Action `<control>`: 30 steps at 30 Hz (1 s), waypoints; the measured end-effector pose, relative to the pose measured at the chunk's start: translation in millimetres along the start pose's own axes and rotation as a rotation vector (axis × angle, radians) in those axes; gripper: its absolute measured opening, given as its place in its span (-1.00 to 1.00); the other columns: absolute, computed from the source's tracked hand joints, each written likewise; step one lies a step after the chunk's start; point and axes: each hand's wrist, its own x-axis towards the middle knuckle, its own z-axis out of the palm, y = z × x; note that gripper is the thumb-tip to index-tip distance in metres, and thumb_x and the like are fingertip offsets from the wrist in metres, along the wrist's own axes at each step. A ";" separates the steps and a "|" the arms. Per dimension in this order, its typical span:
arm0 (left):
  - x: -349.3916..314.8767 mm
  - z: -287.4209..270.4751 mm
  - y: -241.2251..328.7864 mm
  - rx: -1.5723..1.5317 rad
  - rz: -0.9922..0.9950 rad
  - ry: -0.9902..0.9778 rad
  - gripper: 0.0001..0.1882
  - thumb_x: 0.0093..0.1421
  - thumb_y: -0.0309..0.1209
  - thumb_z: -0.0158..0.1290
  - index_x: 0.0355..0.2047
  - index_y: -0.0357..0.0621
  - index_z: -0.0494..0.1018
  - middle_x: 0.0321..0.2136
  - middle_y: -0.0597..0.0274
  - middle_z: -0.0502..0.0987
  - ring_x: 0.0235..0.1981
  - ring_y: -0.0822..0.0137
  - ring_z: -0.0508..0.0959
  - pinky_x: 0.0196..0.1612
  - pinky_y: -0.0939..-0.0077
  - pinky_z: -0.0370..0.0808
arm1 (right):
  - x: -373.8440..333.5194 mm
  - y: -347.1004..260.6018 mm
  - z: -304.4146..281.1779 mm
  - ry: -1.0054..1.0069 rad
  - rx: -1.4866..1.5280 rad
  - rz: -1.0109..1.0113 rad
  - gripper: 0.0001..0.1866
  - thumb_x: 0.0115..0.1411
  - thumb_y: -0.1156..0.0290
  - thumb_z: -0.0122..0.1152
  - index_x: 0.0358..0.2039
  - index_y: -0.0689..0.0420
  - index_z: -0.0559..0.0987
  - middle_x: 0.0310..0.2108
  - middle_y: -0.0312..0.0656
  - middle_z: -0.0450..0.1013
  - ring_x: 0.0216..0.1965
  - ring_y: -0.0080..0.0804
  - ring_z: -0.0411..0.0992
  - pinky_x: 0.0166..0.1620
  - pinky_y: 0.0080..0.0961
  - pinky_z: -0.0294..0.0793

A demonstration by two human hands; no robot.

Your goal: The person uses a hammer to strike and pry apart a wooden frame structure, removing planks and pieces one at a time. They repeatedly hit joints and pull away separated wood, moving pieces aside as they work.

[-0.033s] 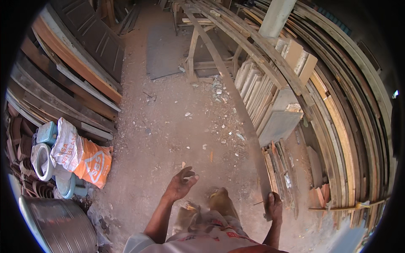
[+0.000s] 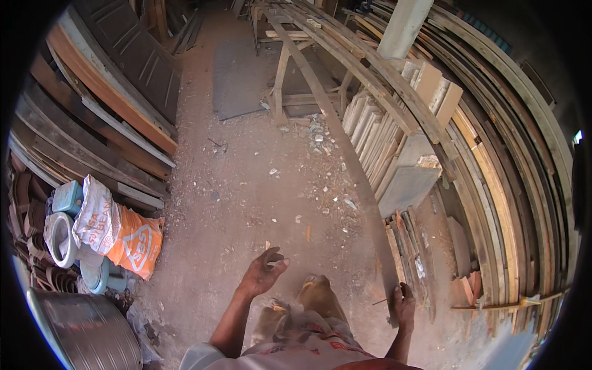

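Observation:
A long, narrow wooden plank [image 2: 352, 157] slopes from a wooden trestle [image 2: 280, 83] at the far end down to my right side. Its near end is beside my right hand [image 2: 404, 303], whose fingers are curled at the plank's edge and grip it. A thin nail-like piece sticks out to the left near that end. My left hand [image 2: 262, 275] hangs in the air over the dusty floor, fingers loosely bent and apart, holding nothing.
Long boards [image 2: 493, 179] are stacked along the right, beside a row of upright panels [image 2: 382, 139] and a post [image 2: 404, 28]. On the left are leaning planks [image 2: 80, 132], an orange-and-white sack [image 2: 132, 237] and a metal drum [image 2: 86, 327]. Rubble [image 2: 317, 132] litters the floor.
The view has shifted very slightly. My right fingers have moved a little at the plank's edge; my left hand keeps the same loose shape.

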 end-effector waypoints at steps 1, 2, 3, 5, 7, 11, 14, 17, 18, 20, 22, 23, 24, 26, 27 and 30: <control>10.3 -3.1 -2.5 -0.023 0.004 -0.010 -0.18 0.29 0.02 0.16 0.33 -0.32 0.21 0.10 -0.12 0.53 0.09 0.04 0.56 0.14 0.24 0.51 | 1.7 -19.0 -7.1 0.062 -0.017 0.007 -0.56 0.40 0.25 0.02 0.10 0.34 0.48 0.00 0.23 0.48 -0.01 0.21 0.47 0.07 -0.10 0.45; 22.3 -6.9 -0.6 0.020 -0.006 -0.036 -0.18 0.29 0.02 0.16 0.33 -0.32 0.22 0.10 -0.12 0.53 0.09 0.04 0.56 0.14 0.24 0.50 | 2.6 -37.6 -10.3 0.118 -0.033 0.019 -0.58 0.38 0.33 0.05 0.13 0.34 0.46 0.04 0.23 0.46 0.01 0.20 0.47 0.09 -0.11 0.45; 33.8 -9.1 1.8 0.067 -0.025 -0.064 -0.19 0.29 0.02 0.16 0.33 -0.32 0.22 0.10 -0.11 0.53 0.09 0.04 0.56 0.14 0.24 0.50 | 6.7 -61.7 -13.1 0.231 -0.046 -0.036 -0.57 0.34 0.38 0.09 0.15 0.33 0.44 0.06 0.22 0.45 0.02 0.18 0.46 0.10 -0.11 0.44; 63.8 -13.5 1.0 0.120 -0.047 -0.150 -0.14 0.23 0.11 0.14 0.33 -0.26 0.24 0.11 -0.11 0.53 0.11 0.03 0.56 0.18 0.25 0.45 | 31.5 -117.5 -14.4 0.458 -0.079 -0.138 -0.52 0.25 0.50 0.16 0.19 0.31 0.41 0.08 0.20 0.43 0.05 0.13 0.46 0.12 -0.12 0.43; 104.7 -18.9 0.8 0.268 -0.051 -0.177 -0.15 0.25 0.09 0.14 0.33 -0.28 0.23 0.11 -0.16 0.52 0.12 0.02 0.56 0.17 0.25 0.47 | 65.1 -168.5 -0.5 0.478 0.089 -0.248 -0.51 0.22 0.54 0.18 0.18 0.30 0.42 0.06 0.18 0.44 0.05 0.08 0.46 0.12 -0.14 0.43; 172.8 -52.3 -138.2 0.540 0.005 -0.132 -0.24 0.24 0.10 0.15 0.18 -0.34 0.40 -0.05 -0.21 0.60 0.03 0.01 0.60 0.12 0.28 0.50 | 138.8 -273.6 46.3 0.308 0.359 -0.414 -0.55 0.22 0.56 0.20 0.14 0.30 0.46 -0.06 0.05 0.51 -0.10 -0.13 0.52 0.01 -0.26 0.50; 137.4 -94.0 -300.9 0.417 -0.478 0.233 -0.38 0.20 0.09 0.15 -0.08 -0.29 0.57 -0.26 -0.11 0.68 -0.15 0.04 0.67 0.06 0.23 0.53 | 188.3 -322.9 75.8 0.104 0.487 -0.447 -0.55 0.22 0.55 0.24 0.14 0.28 0.48 -0.12 -0.01 0.54 -0.20 -0.24 0.54 -0.06 -0.33 0.53; 69.3 -138.8 -347.6 -0.133 -0.934 0.575 -0.60 0.21 -0.09 0.18 -0.57 -0.16 0.53 -0.70 0.21 0.47 -0.71 0.29 0.47 -0.58 0.26 0.47 | 240.5 -358.2 101.0 0.067 0.505 -0.486 -0.56 0.23 0.50 0.26 0.13 0.28 0.49 -0.14 -0.04 0.56 -0.23 -0.28 0.55 -0.10 -0.36 0.54; 46.0 -151.9 -337.8 -0.317 -0.959 0.695 -0.63 0.23 -0.17 0.15 -0.66 -0.04 0.43 -0.75 0.32 0.40 -0.79 0.38 0.35 -0.71 0.36 0.28 | 255.1 -369.0 104.4 0.032 0.519 -0.446 -0.56 0.24 0.48 0.26 0.13 0.27 0.49 -0.15 -0.05 0.56 -0.22 -0.28 0.55 -0.10 -0.35 0.54; 7.1 -168.9 -323.5 -0.300 -0.883 0.774 -0.64 0.22 -0.27 0.12 -0.70 0.06 0.31 -0.78 0.39 0.34 -0.80 0.42 0.29 -0.72 0.40 0.19 | 280.3 -392.5 116.8 -0.033 0.551 -0.389 -0.56 0.25 0.45 0.27 0.13 0.27 0.49 -0.15 -0.06 0.56 -0.21 -0.28 0.55 -0.09 -0.35 0.54; 9.5 -176.8 -311.0 -0.400 -0.946 0.848 -0.65 0.22 -0.28 0.11 -0.69 -0.02 0.34 -0.75 0.34 0.37 -0.79 0.40 0.31 -0.71 0.42 0.25 | 308.5 -416.6 139.6 -0.134 0.520 -0.417 -0.56 0.26 0.42 0.27 0.13 0.27 0.49 -0.14 -0.05 0.56 -0.20 -0.26 0.56 -0.09 -0.33 0.54; 12.6 -173.9 -302.4 -0.415 -0.985 0.878 -0.66 0.22 -0.29 0.11 -0.68 -0.06 0.36 -0.73 0.31 0.39 -0.77 0.39 0.34 -0.70 0.43 0.28 | 321.9 -429.7 149.9 -0.166 0.505 -0.424 -0.55 0.26 0.40 0.28 0.13 0.27 0.49 -0.14 -0.04 0.57 -0.19 -0.24 0.56 -0.08 -0.33 0.54; 24.7 -176.7 -294.4 -0.423 -1.013 0.899 -0.67 0.22 -0.29 0.11 -0.66 -0.09 0.38 -0.71 0.28 0.42 -0.76 0.38 0.37 -0.69 0.43 0.31 | 334.8 -448.7 157.2 -0.251 0.442 -0.445 -0.54 0.26 0.38 0.28 0.13 0.27 0.48 -0.13 -0.02 0.56 -0.18 -0.22 0.57 -0.08 -0.31 0.55; 54.1 -182.4 -306.9 -0.586 -1.048 0.803 -0.75 0.21 -0.31 0.14 -0.52 -0.22 0.47 -0.60 0.19 0.51 -0.68 0.33 0.47 -0.64 0.44 0.41 | 357.9 -493.6 173.6 -0.398 0.319 -0.467 -0.52 0.26 0.34 0.29 0.14 0.28 0.47 -0.12 0.03 0.56 -0.17 -0.18 0.58 -0.07 -0.29 0.55; 88.8 -178.5 -290.2 -0.519 -1.046 0.743 -0.77 0.21 -0.30 0.15 -0.44 -0.24 0.49 -0.56 0.17 0.54 -0.65 0.31 0.50 -0.62 0.45 0.44 | 366.9 -516.6 184.8 -0.464 0.258 -0.515 -0.50 0.27 0.30 0.29 0.14 0.29 0.46 -0.10 0.06 0.55 -0.14 -0.14 0.57 -0.06 -0.26 0.55; 187.7 -200.3 -262.6 -0.194 -0.846 0.519 -0.76 0.21 -0.28 0.16 -0.34 -0.24 0.53 -0.52 0.16 0.57 -0.61 0.29 0.53 -0.58 0.45 0.46 | 406.1 -584.7 218.1 -0.619 0.082 -0.638 -0.44 0.28 0.18 0.26 0.15 0.31 0.44 -0.05 0.13 0.52 -0.08 -0.01 0.55 -0.01 -0.19 0.54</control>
